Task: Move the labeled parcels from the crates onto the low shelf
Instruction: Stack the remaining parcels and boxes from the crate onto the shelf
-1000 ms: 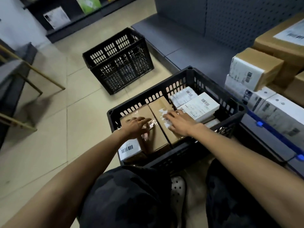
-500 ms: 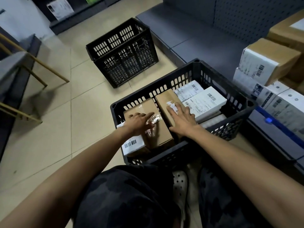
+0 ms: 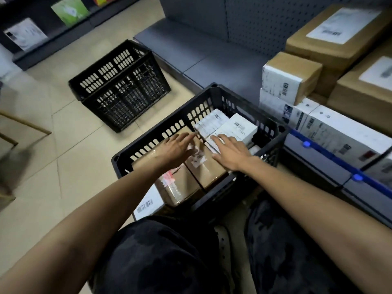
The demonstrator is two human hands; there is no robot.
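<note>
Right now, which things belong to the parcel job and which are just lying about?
Job: near crate, brown boxes, white boxes, low shelf, far crate, left hand, right hand.
Lying about: green packet, white packet, furniture legs.

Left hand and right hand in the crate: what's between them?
Head view: the top of a brown parcel with a torn white label lies between the left hand and right hand.

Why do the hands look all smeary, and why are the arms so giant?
Head view: the left hand and right hand over the crate are smeared by motion blur; the wide lens stretches the arms near the bottom edge; the light is dim and soft, with faint shadows.
</note>
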